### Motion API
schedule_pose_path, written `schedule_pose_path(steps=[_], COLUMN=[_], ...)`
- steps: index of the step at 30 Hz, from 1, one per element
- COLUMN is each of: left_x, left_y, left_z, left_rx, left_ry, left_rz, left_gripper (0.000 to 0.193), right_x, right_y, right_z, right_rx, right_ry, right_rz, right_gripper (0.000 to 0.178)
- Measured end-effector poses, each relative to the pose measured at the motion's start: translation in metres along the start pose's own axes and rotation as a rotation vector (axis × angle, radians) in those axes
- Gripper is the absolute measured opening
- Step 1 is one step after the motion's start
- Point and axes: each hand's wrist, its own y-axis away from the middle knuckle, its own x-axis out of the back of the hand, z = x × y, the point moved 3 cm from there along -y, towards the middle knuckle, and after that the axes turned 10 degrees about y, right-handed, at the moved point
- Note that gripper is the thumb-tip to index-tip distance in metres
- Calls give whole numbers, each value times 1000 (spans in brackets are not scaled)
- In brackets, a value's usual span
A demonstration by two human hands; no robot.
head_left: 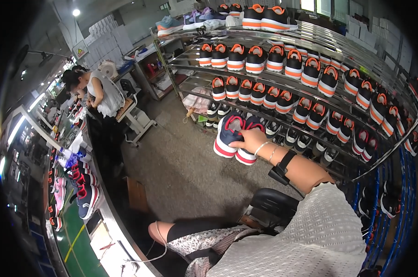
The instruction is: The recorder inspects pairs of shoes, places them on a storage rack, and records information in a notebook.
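My right hand (251,141) is closed around a pair of navy sneakers (230,130) with red collars and white soles striped red. The arm reaches out from the right, and the pair hangs over the floor in front of the shoe rack's lower shelves. Thumb and fingers grip the shoes side by side near their openings. The metal rack (352,104) nearby holds rows of black sneakers (256,60) with orange collars and orange-striped soles. My left hand does not show.
At the left, a workbench with a green belt (70,235) carries navy-and-red sneakers (86,196) and pink shoes (59,193). A person (100,92) sits further along it. A dark stool (273,203) stands beside me. Blue racks (393,221) are at the right.
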Motion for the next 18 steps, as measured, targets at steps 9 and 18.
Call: schedule_pose_path(steps=[9,18], left_x=[15,4], left_y=[-4,-90], left_z=[11,40], left_rx=[-42,-30], left_ry=[-179,-401], left_rz=[-11,-71], left_gripper=[24,25], right_x=[-4,-68], right_y=[-22,-47], right_z=[-106,-235], right_rx=[278,644], right_ry=[-95,-219], right_rz=[-142,-385], right_gripper=[69,65])
